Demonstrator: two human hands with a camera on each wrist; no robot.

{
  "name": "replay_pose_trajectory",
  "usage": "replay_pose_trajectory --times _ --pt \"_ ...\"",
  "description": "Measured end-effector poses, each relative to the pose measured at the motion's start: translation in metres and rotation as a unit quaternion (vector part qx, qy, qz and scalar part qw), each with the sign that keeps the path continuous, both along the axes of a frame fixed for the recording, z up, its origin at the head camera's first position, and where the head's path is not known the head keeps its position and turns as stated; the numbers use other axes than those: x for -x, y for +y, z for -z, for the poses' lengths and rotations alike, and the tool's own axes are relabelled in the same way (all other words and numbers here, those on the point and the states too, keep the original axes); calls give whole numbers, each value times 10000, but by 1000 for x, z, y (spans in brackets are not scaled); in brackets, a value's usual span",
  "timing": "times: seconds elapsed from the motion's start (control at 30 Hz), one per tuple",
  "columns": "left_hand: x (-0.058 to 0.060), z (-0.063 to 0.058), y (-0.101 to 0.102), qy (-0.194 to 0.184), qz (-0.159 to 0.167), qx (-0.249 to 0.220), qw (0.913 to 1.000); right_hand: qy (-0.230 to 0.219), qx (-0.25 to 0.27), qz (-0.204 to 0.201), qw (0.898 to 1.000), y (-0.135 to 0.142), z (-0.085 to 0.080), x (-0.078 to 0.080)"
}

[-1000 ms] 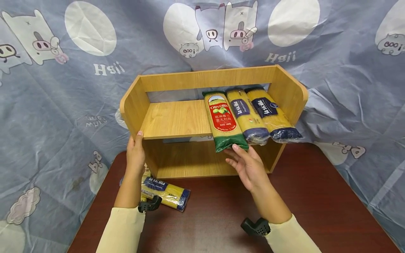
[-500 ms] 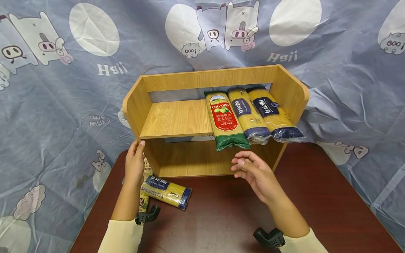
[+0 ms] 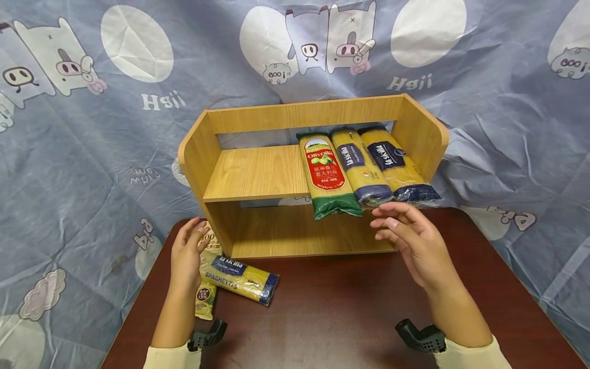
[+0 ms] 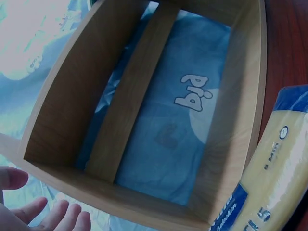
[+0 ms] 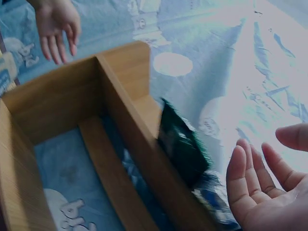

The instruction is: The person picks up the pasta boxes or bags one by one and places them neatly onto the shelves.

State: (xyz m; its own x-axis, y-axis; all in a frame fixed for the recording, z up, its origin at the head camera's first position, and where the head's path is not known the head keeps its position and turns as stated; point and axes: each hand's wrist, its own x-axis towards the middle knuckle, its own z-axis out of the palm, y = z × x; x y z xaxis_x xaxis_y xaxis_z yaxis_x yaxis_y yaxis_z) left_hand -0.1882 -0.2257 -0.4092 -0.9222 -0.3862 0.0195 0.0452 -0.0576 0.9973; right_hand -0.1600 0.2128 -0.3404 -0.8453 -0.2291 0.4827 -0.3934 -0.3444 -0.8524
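On the upper board of the wooden shelf [image 3: 258, 174] lie three spaghetti packs side by side. The leftmost is a green-and-red pack [image 3: 328, 174]; right of it are a blue-and-yellow pack [image 3: 361, 166] and a dark-labelled yellow pack [image 3: 398, 166]. My right hand [image 3: 415, 243] hovers just below and in front of the packs, fingers loosely bent, holding nothing. My left hand [image 3: 186, 256] is off the shelf's left side, relaxed, beside a blue-and-yellow spaghetti pack [image 3: 241, 278] on the table. That pack lies across another yellow pack [image 3: 205, 300], partly hidden behind it and my left hand.
The dark red-brown table [image 3: 313, 318] carries the shelf near its back. Beneath the upper board is an open lower compartment [image 3: 276, 233]. A blue cloth [image 3: 138, 154] with cartoon pigs hangs behind and at the sides.
My right hand has left the green-and-red pack's lower end and moved right. My left hand has let go of the shelf's left edge and come down and slightly left.
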Motion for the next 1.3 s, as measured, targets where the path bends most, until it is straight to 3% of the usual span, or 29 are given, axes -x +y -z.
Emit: replay_pose_trajectory --times 0.2,0.37,0.53,0.63,0.73,0.8,0.93,1.03,1.17,1.3 --pt "-10 6 -4 -328 208 223 9990 402 985 240 9940 19 -19 9" --pt "-17 14 -5 -598 358 401 9968 463 1573 1058 9808 31 -38 20" --pt "-23 25 -9 -880 553 608 9927 275 1986 2090 9571 41 -55 38" --pt "-27 32 -10 -1024 665 684 9902 -7 1678 2679 9487 46 -62 49" --pt "-29 39 -10 -1134 743 716 9882 -272 1090 2947 9490 50 -66 57" --pt "-31 44 -11 -1225 804 714 9866 -353 711 2941 9525 52 -67 62" --pt "-34 53 -11 -1427 935 685 9829 -394 230 2466 9681 56 -65 68" --pt "-38 61 -11 -1487 1027 609 9816 -449 -233 2229 9735 59 -66 73" --pt "-45 71 -10 -1514 1055 584 9811 -516 -929 2274 9680 61 -67 80" --pt "-51 80 -8 -1543 1020 628 9807 -542 -1528 2473 9553 63 -69 86"
